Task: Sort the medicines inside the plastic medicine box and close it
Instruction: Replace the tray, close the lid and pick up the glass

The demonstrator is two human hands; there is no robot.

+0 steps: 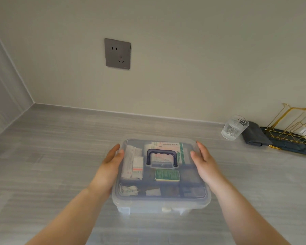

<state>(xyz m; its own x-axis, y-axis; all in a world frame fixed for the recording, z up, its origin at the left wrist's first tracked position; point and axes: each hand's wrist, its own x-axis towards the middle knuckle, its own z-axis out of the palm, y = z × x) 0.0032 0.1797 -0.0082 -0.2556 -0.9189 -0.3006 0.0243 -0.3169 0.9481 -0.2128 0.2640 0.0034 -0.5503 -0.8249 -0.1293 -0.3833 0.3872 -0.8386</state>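
The clear plastic medicine box point(166, 203) rests on the grey counter with its see-through lid on top and a dark blue handle point(161, 157) lying flat on the lid. Through the lid I see white medicine packets point(133, 165) at the left, a white and green carton point(166, 146) under the handle, and a green packet point(167, 175) near the middle. My left hand point(111, 162) lies against the box's left side, fingers straight. My right hand point(204, 161) lies against the right side, thumb on the lid's edge.
A ribbed drinking glass point(234, 127) stands at the back right beside a folded dark grey cloth point(254, 134). A gold wire rack point(295, 124) on a dark tray point(290, 147) sits at the far right. A grey wall socket point(117, 53) is above the counter.
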